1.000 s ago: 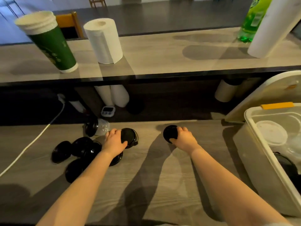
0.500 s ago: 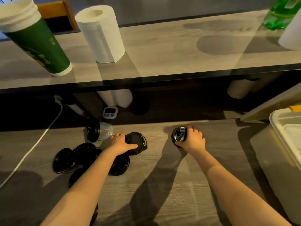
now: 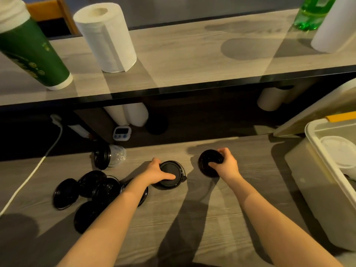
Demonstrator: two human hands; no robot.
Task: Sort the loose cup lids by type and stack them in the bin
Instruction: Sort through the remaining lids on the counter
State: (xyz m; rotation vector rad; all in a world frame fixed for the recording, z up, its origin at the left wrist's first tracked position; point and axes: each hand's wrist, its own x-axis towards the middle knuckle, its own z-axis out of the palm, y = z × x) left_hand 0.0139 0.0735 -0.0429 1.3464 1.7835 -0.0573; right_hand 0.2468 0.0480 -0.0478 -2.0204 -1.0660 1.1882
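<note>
arms: 2, bare skin from wrist to frame edge | left hand (image 3: 158, 173): bare | right hand (image 3: 225, 166): bare | build: slim forearms

Glossy black plastic lids (image 3: 90, 189) on matt wood-grain table (image 3: 212, 237)

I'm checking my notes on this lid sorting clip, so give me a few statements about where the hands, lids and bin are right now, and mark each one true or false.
1. The left hand grips a flat black lid. True.
2. The right hand is empty. False: it holds a second black lid, tilted up on edge.
3. The bin stands on the person's left. False: it is on the right.
4. A pile of black lids lies left of the left arm. True.
5. The paper towel roll lies on its side. False: it stands upright on the upper shelf.
</note>
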